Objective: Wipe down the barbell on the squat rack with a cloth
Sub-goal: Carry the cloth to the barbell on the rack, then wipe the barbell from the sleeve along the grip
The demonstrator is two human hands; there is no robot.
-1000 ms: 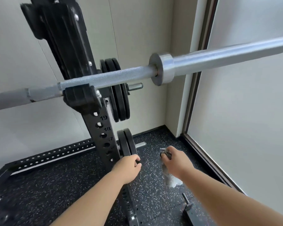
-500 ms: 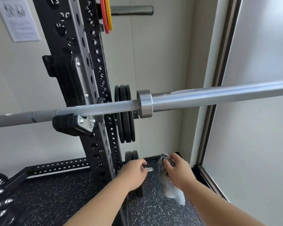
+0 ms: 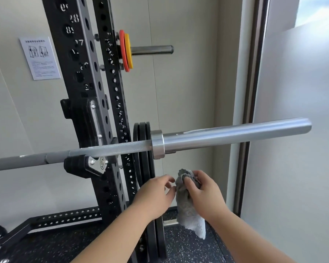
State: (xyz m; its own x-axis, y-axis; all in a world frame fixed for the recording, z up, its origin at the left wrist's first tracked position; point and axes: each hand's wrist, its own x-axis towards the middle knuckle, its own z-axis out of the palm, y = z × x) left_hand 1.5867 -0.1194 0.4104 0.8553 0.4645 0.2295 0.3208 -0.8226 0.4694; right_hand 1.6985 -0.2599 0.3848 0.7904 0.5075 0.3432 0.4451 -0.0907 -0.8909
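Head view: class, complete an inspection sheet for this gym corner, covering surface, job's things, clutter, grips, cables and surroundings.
Surface: black speckled floor.
Job's things: barbell rests on the rack hook, its sleeve bare; grey cloth is below it, not touching it.
Clutter: black plates stored on the rack behind the barbell; red and yellow plates on a higher peg.
Grips: right grip holds the cloth's top; left grip is beside the cloth, fingers loosely curled, holding nothing.
Cables: nothing seen.
Surroundings: notice on the wall; dark frame at right.
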